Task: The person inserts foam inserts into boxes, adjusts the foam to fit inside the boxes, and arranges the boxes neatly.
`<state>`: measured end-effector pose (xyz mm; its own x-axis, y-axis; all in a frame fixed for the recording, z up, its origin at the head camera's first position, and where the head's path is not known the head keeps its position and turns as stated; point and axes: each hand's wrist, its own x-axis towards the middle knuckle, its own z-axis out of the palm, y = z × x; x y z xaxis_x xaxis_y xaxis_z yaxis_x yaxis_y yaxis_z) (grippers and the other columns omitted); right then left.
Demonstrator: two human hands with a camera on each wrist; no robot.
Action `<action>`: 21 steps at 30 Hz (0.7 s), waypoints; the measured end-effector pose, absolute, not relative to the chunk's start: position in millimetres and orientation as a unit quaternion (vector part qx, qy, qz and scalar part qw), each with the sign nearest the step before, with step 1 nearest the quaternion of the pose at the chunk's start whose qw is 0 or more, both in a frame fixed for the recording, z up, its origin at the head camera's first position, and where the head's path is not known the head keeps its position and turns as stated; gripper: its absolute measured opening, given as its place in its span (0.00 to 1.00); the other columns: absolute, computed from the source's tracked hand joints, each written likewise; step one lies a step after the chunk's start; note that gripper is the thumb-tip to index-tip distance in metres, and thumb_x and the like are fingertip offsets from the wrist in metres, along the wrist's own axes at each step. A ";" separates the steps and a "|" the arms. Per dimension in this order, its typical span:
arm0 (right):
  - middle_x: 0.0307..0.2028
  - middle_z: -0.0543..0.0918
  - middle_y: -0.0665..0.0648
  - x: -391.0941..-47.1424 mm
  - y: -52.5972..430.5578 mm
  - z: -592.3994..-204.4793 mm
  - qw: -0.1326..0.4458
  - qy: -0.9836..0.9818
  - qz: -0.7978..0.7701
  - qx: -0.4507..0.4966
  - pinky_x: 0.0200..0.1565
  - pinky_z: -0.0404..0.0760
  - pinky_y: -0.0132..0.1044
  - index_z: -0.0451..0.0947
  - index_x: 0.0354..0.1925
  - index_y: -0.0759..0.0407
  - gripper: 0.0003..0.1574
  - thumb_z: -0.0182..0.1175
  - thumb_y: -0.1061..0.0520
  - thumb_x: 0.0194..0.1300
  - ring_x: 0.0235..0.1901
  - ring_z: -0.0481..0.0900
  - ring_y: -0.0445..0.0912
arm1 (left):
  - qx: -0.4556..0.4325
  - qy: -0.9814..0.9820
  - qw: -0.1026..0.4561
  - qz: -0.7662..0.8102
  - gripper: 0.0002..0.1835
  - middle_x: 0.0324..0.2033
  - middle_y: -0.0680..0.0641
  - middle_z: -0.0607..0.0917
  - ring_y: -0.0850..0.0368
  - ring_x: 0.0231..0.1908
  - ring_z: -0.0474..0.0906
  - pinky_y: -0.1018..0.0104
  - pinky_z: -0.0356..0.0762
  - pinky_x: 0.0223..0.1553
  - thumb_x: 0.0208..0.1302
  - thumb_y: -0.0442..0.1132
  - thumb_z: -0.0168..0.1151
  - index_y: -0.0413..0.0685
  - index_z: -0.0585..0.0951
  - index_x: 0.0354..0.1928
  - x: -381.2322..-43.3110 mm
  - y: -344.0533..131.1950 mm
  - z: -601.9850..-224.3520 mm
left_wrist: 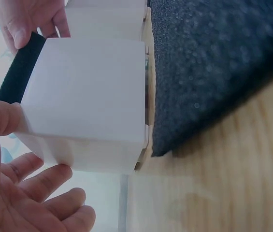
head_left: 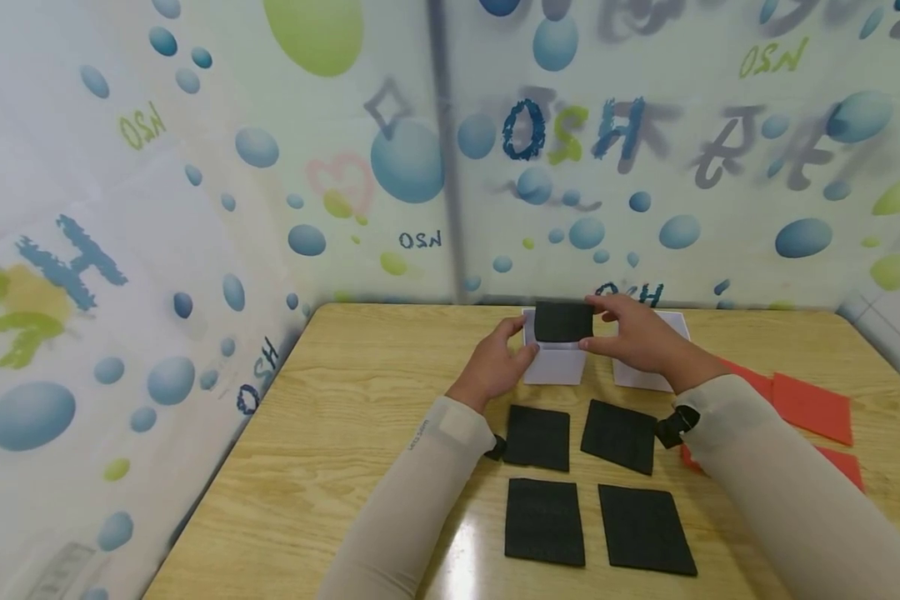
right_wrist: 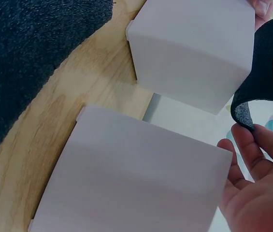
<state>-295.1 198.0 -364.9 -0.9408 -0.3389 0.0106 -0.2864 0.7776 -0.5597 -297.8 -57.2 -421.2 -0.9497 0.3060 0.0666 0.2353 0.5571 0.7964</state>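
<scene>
My right hand [head_left: 641, 335] pinches a black felt-like square [head_left: 564, 322] between thumb and fingers at the mouth of a white box [head_left: 553, 367]. The square [right_wrist: 266, 58] is bent, and its near corner curls at the fingertips in the right wrist view. My left hand [head_left: 495, 362] holds the same box at its left side, with the thumb at the upper front edge and fingers along the side wall [left_wrist: 97, 154]. How far the square reaches into the box is hidden. Beside it stands a second white box [head_left: 637, 377], partly covered by my right hand.
Several black squares [head_left: 544, 522] lie flat on the wooden table [head_left: 330, 433] in front of the boxes. Red squares [head_left: 812, 407] lie to the right, partly hidden by my right forearm. A patterned curtain [head_left: 330, 150] hangs behind the table's far edge.
</scene>
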 end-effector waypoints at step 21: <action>0.75 0.66 0.73 -302.8 186.6 -360.0 0.054 0.944 -0.269 -0.184 0.69 0.70 0.69 0.57 0.81 0.65 0.52 0.68 0.45 0.72 0.71 0.69 0.71 | 0.151 0.884 0.041 0.440 0.34 0.78 0.47 0.69 0.49 0.77 0.65 0.49 0.65 0.76 0.79 0.51 0.58 0.57 0.62 0.82 -298.3 -56.8 -420.5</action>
<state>-302.8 186.6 -360.0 -0.9264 -0.3765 -0.0027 -0.3186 0.7879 -0.5270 -298.3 -56.8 -420.5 -0.9513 0.3023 0.0600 0.2303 0.5678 0.7903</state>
